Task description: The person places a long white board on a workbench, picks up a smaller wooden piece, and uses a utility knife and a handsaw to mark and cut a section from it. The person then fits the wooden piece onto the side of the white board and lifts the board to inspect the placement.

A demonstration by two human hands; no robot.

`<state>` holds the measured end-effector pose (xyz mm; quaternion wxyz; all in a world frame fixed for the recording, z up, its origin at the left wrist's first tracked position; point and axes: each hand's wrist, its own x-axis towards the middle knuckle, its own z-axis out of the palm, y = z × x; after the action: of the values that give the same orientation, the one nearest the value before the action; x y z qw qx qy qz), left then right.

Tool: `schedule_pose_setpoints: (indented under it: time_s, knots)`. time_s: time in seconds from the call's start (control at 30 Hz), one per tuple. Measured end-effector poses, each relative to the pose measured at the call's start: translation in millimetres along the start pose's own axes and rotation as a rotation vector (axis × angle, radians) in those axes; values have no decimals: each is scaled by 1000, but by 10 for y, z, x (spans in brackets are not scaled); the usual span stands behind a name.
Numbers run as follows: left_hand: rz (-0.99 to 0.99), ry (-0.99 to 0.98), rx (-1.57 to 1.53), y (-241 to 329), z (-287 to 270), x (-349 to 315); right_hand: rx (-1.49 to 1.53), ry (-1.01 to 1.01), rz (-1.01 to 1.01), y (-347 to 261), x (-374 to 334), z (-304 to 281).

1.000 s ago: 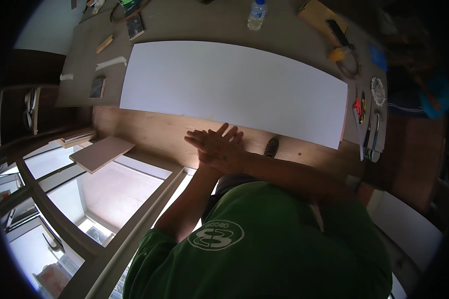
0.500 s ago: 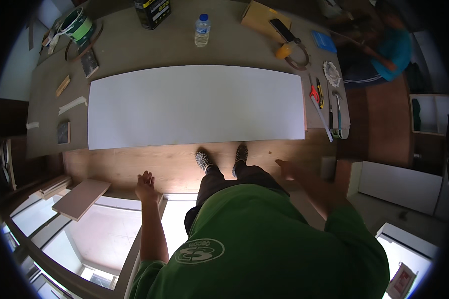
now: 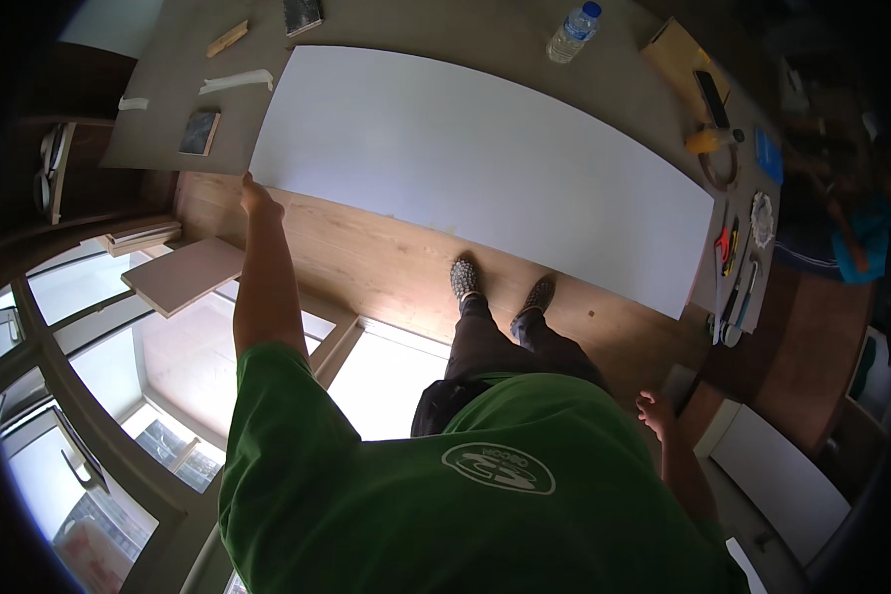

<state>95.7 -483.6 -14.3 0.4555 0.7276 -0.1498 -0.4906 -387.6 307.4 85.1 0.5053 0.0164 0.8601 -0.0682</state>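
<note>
Where it lies flat, long white panel (image 3: 485,168), left hand (image 3: 257,198) gripping its corner, right hand (image 3: 655,413) loose, empty.

A large flat panel (image 3: 485,163) lies across the middle of the frame on a table (image 3: 168,74). The left hand (image 3: 257,198) touches its lower-left corner. A water bottle (image 3: 572,32) stands above its upper edge. Hand tools (image 3: 733,267) lie right of the panel. The right hand (image 3: 655,411) hangs at lower right, apart from everything.
</note>
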Motion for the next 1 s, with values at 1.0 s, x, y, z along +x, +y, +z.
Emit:
schedule_pose_setpoints:
  time_s: [1.0]
  knots:
    - [-273, -129, -142, -2909, 1313, -4643, 744, -209, -89, 2085, 1815, -1009]
